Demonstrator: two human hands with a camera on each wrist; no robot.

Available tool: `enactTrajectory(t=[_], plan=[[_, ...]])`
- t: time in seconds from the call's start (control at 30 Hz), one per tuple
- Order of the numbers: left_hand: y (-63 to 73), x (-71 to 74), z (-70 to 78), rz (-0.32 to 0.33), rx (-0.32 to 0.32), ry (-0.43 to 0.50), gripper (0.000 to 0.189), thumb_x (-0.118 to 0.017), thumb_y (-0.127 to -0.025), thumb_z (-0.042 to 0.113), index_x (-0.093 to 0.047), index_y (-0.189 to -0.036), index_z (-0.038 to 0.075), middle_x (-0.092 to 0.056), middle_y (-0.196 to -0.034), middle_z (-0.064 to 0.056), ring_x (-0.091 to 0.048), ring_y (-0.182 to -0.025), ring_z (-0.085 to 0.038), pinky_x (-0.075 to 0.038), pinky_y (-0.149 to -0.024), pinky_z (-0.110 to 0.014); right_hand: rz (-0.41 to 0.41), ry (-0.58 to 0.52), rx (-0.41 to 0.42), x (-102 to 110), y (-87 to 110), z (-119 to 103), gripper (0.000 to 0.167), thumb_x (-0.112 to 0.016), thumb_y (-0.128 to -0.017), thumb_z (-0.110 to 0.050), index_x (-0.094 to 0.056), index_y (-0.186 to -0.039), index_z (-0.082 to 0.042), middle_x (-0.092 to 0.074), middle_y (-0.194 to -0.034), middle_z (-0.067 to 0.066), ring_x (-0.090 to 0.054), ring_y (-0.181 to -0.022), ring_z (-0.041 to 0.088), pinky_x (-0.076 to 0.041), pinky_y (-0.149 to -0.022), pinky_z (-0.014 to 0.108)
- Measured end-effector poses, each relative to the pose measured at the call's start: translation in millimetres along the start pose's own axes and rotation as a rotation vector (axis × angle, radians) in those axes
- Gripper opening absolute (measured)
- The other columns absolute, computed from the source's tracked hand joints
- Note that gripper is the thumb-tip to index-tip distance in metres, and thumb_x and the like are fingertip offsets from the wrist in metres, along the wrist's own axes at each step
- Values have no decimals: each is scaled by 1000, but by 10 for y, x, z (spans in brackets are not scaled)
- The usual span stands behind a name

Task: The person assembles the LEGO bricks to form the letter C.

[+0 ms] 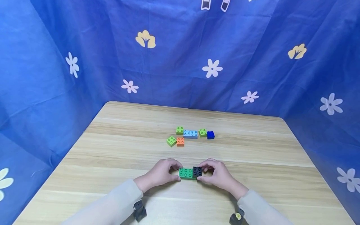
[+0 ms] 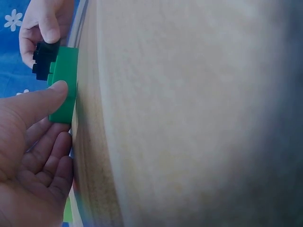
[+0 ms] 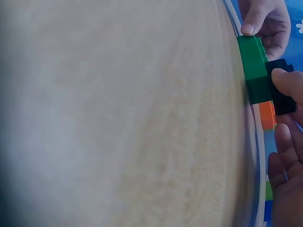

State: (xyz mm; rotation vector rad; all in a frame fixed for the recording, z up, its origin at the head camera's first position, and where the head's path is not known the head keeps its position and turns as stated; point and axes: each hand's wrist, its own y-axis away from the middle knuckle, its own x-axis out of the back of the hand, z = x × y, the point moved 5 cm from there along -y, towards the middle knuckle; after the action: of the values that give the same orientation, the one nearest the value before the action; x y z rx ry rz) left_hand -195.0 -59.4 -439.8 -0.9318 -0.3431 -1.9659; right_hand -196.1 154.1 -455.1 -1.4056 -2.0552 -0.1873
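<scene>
A long green toy brick [image 1: 186, 173] lies on the table near its front, studs up. On its right end sits a small black brick [image 1: 197, 171], one level higher. My left hand [image 1: 164, 173] pinches the green brick's left end between thumb and fingers. With thumb and fingers my right hand [image 1: 216, 175] grips the black brick from the right. In the left wrist view the left thumb presses on the green brick's side [image 2: 66, 101]. The right wrist view shows the right thumb against the black brick [image 3: 280, 94]. Whether the black brick is fully pressed down I cannot tell.
Farther back on the wooden table [image 1: 135, 125] lie a light blue long brick [image 1: 190, 134], an orange brick [image 1: 180, 142], a dark blue brick [image 1: 210, 135] and lime green bricks [image 1: 171, 141]. A blue flowered cloth [image 1: 174, 72] hangs behind and at both sides.
</scene>
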Motion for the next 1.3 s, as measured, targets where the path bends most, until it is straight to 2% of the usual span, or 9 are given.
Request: enactTrajectory(t=[0.17,0.3,0.53,0.7,0.87,1.0,1.3], plan=[[3,20,-47,-23,-6,42,38,-83,-70,14,-68,-103,5,-66,-94,3,-61,-87,-16,-50,-82,-32,-5,-4,-5,-4,-2,-23,38,-87,-65,-21,-71,-100,-17,-62,-85,-12,-60,-76,12,-51,-70,26],[3,76,-148,-28,21,72,43,-84,-70,19,-67,-106,5,-67,-99,1,-61,-90,-15,-50,-85,-33,-3,0,0,-13,-5,-17,38,-87,-66,-22,-70,-99,-16,-62,-85,-11,-59,-76,12,-51,-69,26],[-31,268,-356,83,116,84,37,-82,-73,19,-68,-104,4,-67,-98,-1,-61,-89,-18,-50,-84,-38,2,7,-6,-7,-7,0,37,-87,-66,-25,-70,-98,-16,-62,-84,-11,-59,-76,14,-50,-71,27],[-103,414,-520,175,220,77,36,-82,-73,18,-69,-103,3,-68,-96,-3,-61,-89,-20,-50,-85,-39,-4,10,-4,-7,-8,-1,37,-87,-67,-26,-70,-99,-16,-61,-84,-11,-59,-76,13,-50,-71,27],[-191,526,-634,249,297,38,40,-82,-73,20,-67,-105,0,-68,-98,-8,-61,-91,-23,-50,-84,-39,-6,13,4,-6,-10,-3,37,-86,-67,-27,-70,-99,-16,-61,-84,-11,-59,-76,13,-50,-71,26],[-276,567,-691,267,346,25,46,-82,-74,24,-66,-110,-1,-67,-102,-9,-61,-93,-24,-49,-85,-39,-3,12,10,-1,-11,-7,37,-86,-67,-26,-70,-99,-16,-62,-85,-11,-59,-76,13,-51,-71,26],[-473,564,-716,281,362,19,55,-83,-72,24,-62,-116,-2,-66,-103,-12,-60,-95,-26,-49,-85,-41,-3,11,8,-3,-9,3,38,-87,-67,-26,-70,-99,-15,-62,-84,-11,-59,-76,13,-51,-71,26]])
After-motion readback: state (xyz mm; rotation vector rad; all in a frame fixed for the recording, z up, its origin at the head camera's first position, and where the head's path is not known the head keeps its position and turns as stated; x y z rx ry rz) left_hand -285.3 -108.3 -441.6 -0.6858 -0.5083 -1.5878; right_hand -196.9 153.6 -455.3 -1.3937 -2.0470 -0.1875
